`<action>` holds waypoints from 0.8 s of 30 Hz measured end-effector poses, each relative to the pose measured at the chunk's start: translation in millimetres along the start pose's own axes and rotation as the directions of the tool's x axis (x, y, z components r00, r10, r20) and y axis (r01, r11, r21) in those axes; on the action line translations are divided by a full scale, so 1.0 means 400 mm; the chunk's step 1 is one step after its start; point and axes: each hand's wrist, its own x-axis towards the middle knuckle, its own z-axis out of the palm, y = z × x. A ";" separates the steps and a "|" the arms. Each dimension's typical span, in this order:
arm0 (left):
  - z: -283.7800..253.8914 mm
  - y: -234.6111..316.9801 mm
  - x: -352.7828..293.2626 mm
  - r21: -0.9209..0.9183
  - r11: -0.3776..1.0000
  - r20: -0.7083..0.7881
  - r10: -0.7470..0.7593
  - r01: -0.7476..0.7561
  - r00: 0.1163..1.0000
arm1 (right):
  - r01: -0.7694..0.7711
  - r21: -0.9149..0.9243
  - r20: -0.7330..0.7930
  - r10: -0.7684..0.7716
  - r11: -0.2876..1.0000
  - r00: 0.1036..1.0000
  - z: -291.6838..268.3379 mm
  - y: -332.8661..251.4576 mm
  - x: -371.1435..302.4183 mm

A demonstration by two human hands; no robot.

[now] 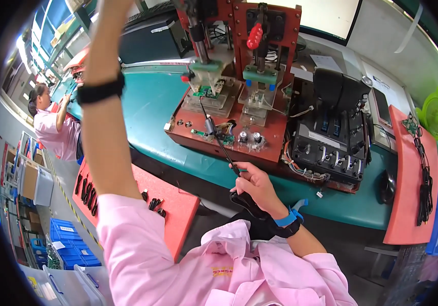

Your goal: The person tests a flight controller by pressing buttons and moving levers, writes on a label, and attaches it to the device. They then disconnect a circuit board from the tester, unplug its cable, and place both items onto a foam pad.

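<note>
My right hand is closed on a black cable, just in front of the red test fixture. The cable has a thick cylindrical lump and runs up to a small green circuit board in the fixture's left station, under a clear and green press head. More dark cable hangs in a bundle below my right hand. My left arm reaches up past the left of the fixture, a black band around it. The left hand lies beyond the upper edge, so its fingers are hidden.
A pink foam sheet at lower left carries several coiled black cables. Right of the fixture stands a black device with a mouse beyond. Another foam sheet holds a board and cable. A co-worker is at far left.
</note>
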 end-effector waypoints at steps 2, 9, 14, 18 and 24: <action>0.168 0.112 -0.027 0.064 0.996 -0.049 0.058 -0.054 0.997 | -0.004 0.008 -0.062 0.004 1.000 0.998 -0.040 -0.007 0.002; 0.229 0.145 0.076 0.332 0.943 0.536 -0.196 0.008 0.821 | 0.009 0.043 -0.025 -0.008 0.999 1.000 -0.027 -0.002 -0.007; 0.133 0.112 -0.058 0.300 0.930 0.254 0.137 -0.213 0.957 | -0.004 0.016 0.104 0.003 1.000 0.995 -0.017 -0.007 -0.007; 0.105 0.067 -0.390 0.822 0.567 0.378 -0.481 -0.049 0.791 | -0.079 0.087 0.137 0.067 0.993 0.988 -0.049 -0.029 -0.023; 0.199 -0.095 -0.648 0.536 0.844 0.590 -0.388 0.016 0.708 | -0.102 0.247 0.269 0.033 0.964 0.963 0.037 -0.095 -0.042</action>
